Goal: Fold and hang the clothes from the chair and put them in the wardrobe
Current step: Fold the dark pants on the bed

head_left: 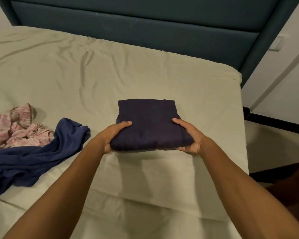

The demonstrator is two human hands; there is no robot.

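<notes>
Both hands, left hand (113, 135) and right hand (188, 137), grip folded dark garment (150, 125) on bed (76, 75) | step: fold seemingly complete | next: likely carry it level to wardrobe

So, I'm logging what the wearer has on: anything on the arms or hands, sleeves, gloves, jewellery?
Nothing shows. Both forearms are bare up to the frame edge, with no sleeve cuff in view. The left hand and right hand carry no gloves, watch or bracelet; no rings visible on the fingers.
</notes>
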